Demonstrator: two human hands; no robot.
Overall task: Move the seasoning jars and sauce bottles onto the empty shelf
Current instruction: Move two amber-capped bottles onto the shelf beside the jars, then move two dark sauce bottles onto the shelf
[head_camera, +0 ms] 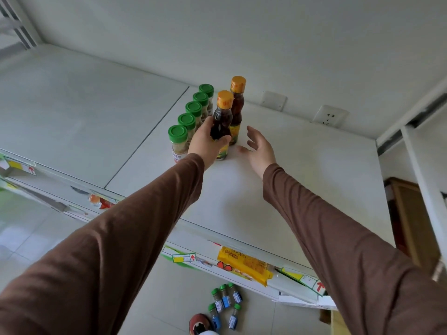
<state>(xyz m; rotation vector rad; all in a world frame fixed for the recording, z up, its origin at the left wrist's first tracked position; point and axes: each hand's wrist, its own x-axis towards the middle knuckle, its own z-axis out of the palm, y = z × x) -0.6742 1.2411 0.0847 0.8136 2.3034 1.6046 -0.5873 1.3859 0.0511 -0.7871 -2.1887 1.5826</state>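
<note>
Gripping the front sauce bottle [221,126], left hand [205,141]; right hand [260,148] fingers released.

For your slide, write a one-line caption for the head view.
Left hand grips a sauce bottle on the shelf beside five green-lidded jars; right hand open.

The left hand [205,141] covers the near bottle's [221,122] middle and its label — and the lower jars [191,117] behind it. The far bottle [237,102] is half hidden by the near one. Jar label print is too small to read. Down on the floor, a shoe [199,325] is cut off by the bottom edge.
</note>
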